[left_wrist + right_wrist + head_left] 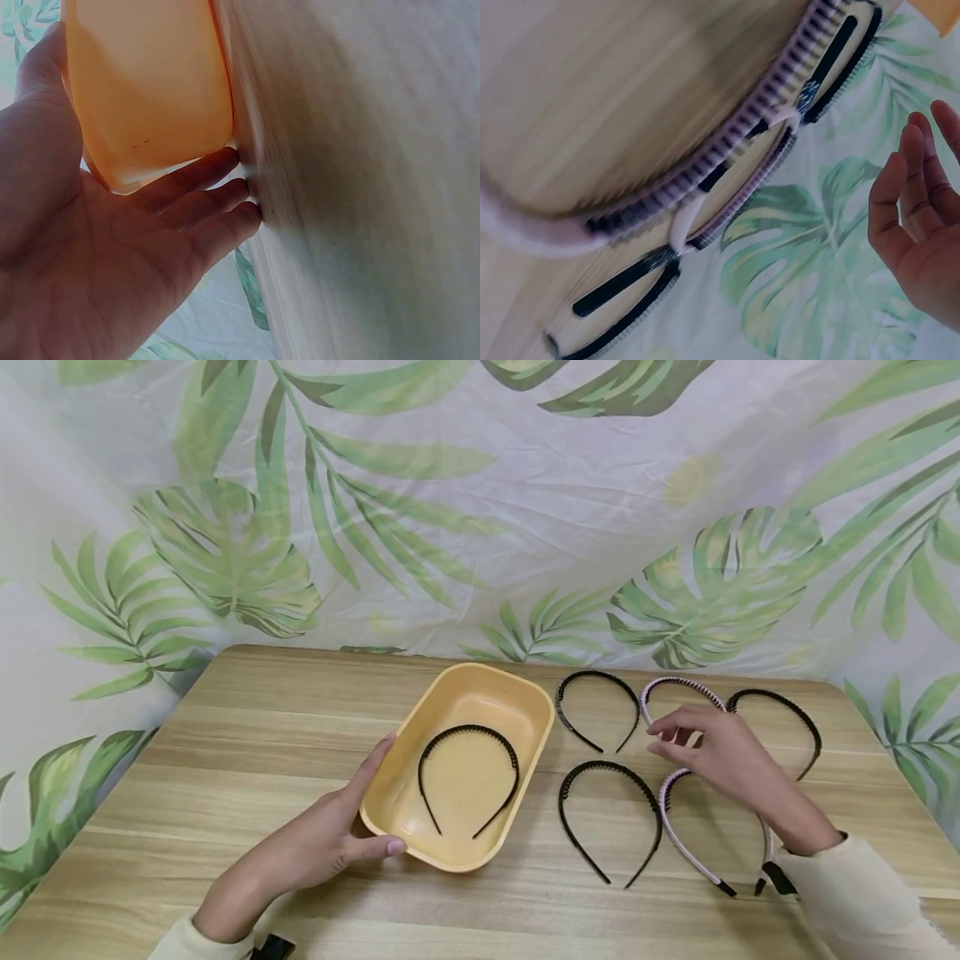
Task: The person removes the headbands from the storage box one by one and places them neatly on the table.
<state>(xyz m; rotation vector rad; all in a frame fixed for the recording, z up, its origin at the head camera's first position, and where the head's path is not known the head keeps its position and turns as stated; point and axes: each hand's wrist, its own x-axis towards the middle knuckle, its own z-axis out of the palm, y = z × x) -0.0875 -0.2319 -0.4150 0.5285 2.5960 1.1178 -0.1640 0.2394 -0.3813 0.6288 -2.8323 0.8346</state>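
Observation:
My left hand (318, 843) rests against the near left corner of a yellow plastic tray (543, 718), thumb at its near rim and fingers along its left side. In the left wrist view, extended fingers (199, 199) lie beside the tray's outer wall, their tips at the tabletop. Inside the tray is a black toothed headband (468, 727). My right hand (723, 756) hovers above the headbands on the right, fingers loosely bent, holding nothing. Near it are a far pink headband (678, 682) and a near pink headband (686, 850), which it partly hides.
More black headbands lie on the wooden table: one at the back (597, 675), one in front (609, 766) and one at the far right (813, 727). Behind the table (247, 727) hangs a leaf-patterned cloth (555, 510).

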